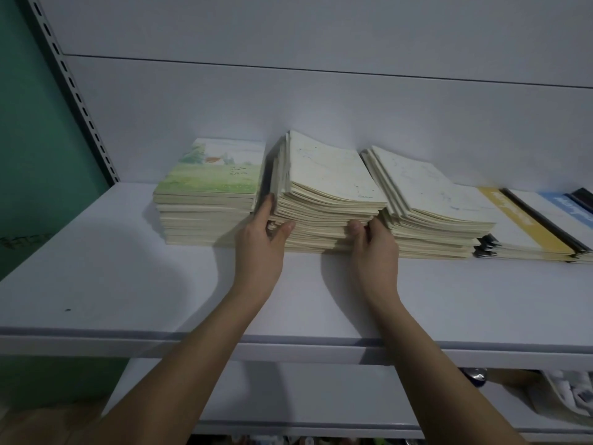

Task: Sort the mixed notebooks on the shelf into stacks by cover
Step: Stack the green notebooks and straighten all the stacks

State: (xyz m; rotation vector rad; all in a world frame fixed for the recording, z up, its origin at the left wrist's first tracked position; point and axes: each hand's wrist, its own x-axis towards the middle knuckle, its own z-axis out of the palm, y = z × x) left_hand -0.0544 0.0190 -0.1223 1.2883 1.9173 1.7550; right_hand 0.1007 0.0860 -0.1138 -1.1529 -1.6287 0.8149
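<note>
On the far left of the white shelf (96, 258) a tidy stack with a green meadow cover (208, 187) is sitting against the back panel. Just beside it, touching or nearly so, the middle stack of pale cream notebooks (327, 200) is leaning, its upper books fanning up and to the left. The left hand (261, 239) is gripping this stack's near left corner, fingers running up its side and thumb pressing the front edges. The right hand (373, 242) is holding the near right corner, thumb on the page edges, fingers tucked behind. Right of that, a second cream stack (433, 207) is slumping in steps, and further right flat books with yellow (519, 216) and blue (568, 207) bands are lying.

To do this well, both hands should probably be squeezing at the same height, so that the part taken is coming away level and the fanned top books are not sliding off toward the meadow stack.
</note>
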